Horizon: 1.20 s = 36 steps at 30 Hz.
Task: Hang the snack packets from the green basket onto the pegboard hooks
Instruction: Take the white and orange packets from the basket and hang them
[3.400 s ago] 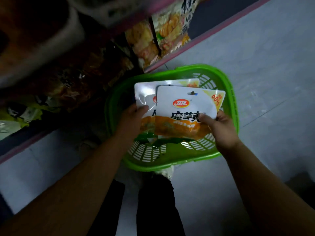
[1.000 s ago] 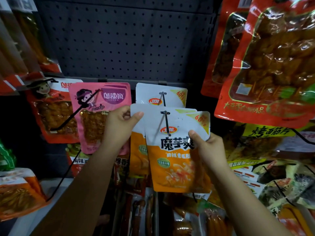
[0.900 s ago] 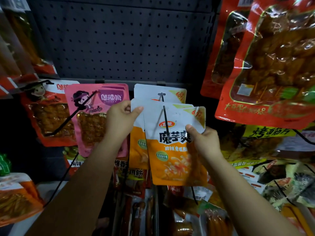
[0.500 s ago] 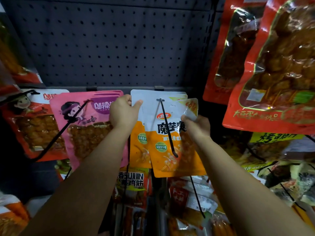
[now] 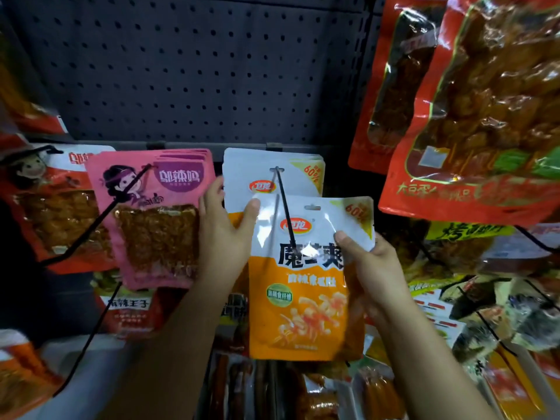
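One packet [image 5: 309,277] is in hand, held in front of the black hook [image 5: 283,207]; its hang-hole sits just right of the wire, not yet threaded. The right hand [image 5: 372,274] pinches its right edge, and the left hand [image 5: 227,234] holds its top-left corner with thumb and fingers. Next: line the hole up with the hook's near tip and slide the packet back. Half a second ago both held packets were against the hung stack [image 5: 272,174]; now one hangs there.
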### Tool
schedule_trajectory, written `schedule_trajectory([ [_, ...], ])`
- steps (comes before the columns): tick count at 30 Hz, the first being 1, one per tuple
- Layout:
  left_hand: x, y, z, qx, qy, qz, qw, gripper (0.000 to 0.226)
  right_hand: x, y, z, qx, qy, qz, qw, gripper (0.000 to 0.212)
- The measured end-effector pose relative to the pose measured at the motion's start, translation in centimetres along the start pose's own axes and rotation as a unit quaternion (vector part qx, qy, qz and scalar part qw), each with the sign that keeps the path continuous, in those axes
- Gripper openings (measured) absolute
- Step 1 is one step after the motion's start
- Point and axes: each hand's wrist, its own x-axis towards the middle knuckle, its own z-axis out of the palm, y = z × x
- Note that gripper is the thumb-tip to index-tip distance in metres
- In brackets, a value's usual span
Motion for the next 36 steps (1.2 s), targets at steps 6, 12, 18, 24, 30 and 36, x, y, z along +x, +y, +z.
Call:
schedule_trajectory([
  [6, -5.9, 0.4, -1.5, -0.16, -0.111, -0.129, 0.972, 0.007, -5.0, 0.1, -0.6, 0.054, -0.084, 0.047, 0.994, 0.009],
  [12, -9.1, 0.9, -4.4, -0.171, -0.103, -0.087, 0.976, 0.029, -7.4, -1.0, -0.7, -0.002, -0.132, -0.062, 0.989, 0.016],
  [18, -9.7, 2.2, -5.9, -0.179, -0.109, -0.063, 0.976, 0.025, -8.4, -2.6, 0.1, 0.016, -0.122, -0.128, 0.984, 0.014],
  [24, -8.8, 4.5, -5.6, -0.202, -0.101, -0.017, 0.974, 0.016, -7.9, -3.7, 0.2, 0.019, -0.076, -0.146, 0.986, 0.015],
  [30, -8.5, 3.7, -4.7, -0.203, -0.088, -0.049, 0.974, 0.018, -6.9, -3.2, 0.9, 0.026, -0.07, -0.13, 0.989, 0.014],
  [36, -7.6, 1.6, -4.6, -0.2, -0.073, -0.08, 0.974, 0.023, -5.3, -1.4, 0.3, -0.012, -0.072, -0.106, 0.992, 0.009],
])
